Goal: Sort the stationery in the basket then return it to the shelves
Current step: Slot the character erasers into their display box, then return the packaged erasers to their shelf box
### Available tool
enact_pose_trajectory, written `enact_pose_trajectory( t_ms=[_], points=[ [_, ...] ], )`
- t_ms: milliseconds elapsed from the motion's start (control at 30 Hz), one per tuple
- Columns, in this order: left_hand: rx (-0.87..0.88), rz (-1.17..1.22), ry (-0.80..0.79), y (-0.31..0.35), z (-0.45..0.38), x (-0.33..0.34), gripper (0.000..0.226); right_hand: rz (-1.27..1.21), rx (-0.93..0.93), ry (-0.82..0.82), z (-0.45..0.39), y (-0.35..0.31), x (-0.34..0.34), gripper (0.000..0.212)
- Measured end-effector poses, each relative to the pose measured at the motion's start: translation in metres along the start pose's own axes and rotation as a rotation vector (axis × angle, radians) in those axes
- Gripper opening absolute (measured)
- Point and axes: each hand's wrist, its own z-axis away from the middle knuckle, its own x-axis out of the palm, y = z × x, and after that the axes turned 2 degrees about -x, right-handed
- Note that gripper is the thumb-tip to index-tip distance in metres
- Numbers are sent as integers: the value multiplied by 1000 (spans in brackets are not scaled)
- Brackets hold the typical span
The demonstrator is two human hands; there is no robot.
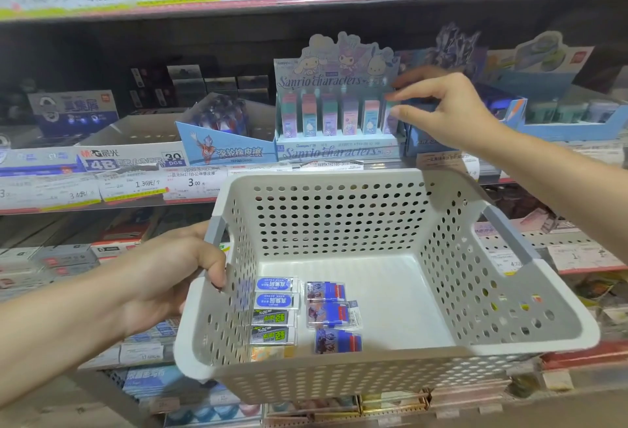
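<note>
My left hand (176, 278) grips the left rim of a white perforated basket (390, 376) held in front of the shelves. Inside, at the left, lie two blue-label erasers (276, 292), two black-and-green erasers (273, 325) and a pale orange one (268, 353). Beside them are three blue-and-red character erasers (331, 315). My right hand (441, 108) reaches over the basket to the Sanrio display box (336, 152). Its thumb and fingers pinch the rightmost pastel eraser (390, 104) standing in that box's row.
On the middle shelf stand an Ultraman eraser box (227, 148), a 4B eraser carton (129, 155) and blue display boxes (560, 118) to the right. Price labels line the shelf edges. More stationery fills the lower shelves behind and below the basket.
</note>
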Motion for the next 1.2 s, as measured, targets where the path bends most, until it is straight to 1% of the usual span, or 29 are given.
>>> enact_pose_trajectory(
  t_ms=[67, 133, 233, 300, 400, 433, 467, 533, 567, 600, 633, 667, 700, 767, 800, 833, 900, 1000, 1100, 1200],
  points=[
    [6, -2, 9, -1, 0, 0, 66, -3, 9, -15, 2, 0, 1, 25],
    [-5, 2, 13, -2, -1, -2, 64, -8, 14, -38, 3, 0, 1, 32],
    [-91, 18, -13, 1, -1, -2, 58, 20, 0, -55, 3, -2, -2, 36],
    [-111, 27, -11, 3, 0, -1, 51, 66, -18, -78, 2, -3, -4, 37],
    [-114, 37, 4, 3, 1, 1, 58, 162, -73, -116, 2, 2, -4, 36],
    [-114, 38, 13, 2, 1, 1, 59, 213, -109, -96, 3, 3, -3, 36],
    [-114, 38, 23, 2, 1, 1, 60, 263, -163, -43, 6, 2, -2, 37],
    [-113, 39, 35, 1, 2, 2, 59, 292, -324, 100, 16, -10, 2, 35],
    [-110, 41, 41, 0, 2, 3, 59, 267, -425, 125, 24, -22, 6, 31],
    [-107, 43, 41, 0, 3, 4, 57, 226, -536, 78, 34, -34, 11, 26],
    [-102, 47, 40, -1, 4, 5, 56, 191, -644, -33, 45, -45, 17, 22],
    [-95, 52, 40, -2, 4, 6, 56, 181, -712, -203, 56, -55, 27, 21],
    [-90, 53, 45, -2, 4, 7, 57, 192, -710, -401, 66, -63, 37, 21],
    [-81, 48, 52, -3, 4, 10, 57, 275, -562, -768, 78, -69, 61, 18],
    [-78, 50, 49, -2, 4, 11, 54, 331, -483, -904, 84, -65, 75, 18],
    [-77, 57, 47, -2, 5, 13, 51, 375, -411, -996, 88, -61, 88, 22],
    [-80, 73, 40, -2, 5, 15, 51, 442, -304, -1071, 93, -51, 110, 33],
    [-99, 79, 55, -1, 6, 16, 57, 449, -179, -1160, 90, -42, 127, 49],
    [-108, 84, 72, 0, 7, 20, 58, 390, -103, -1253, 84, -39, 133, 53],
    [-108, 105, 80, -1, 8, 25, 56, 323, -65, -1277, 85, -39, 135, 54]
  ],
)
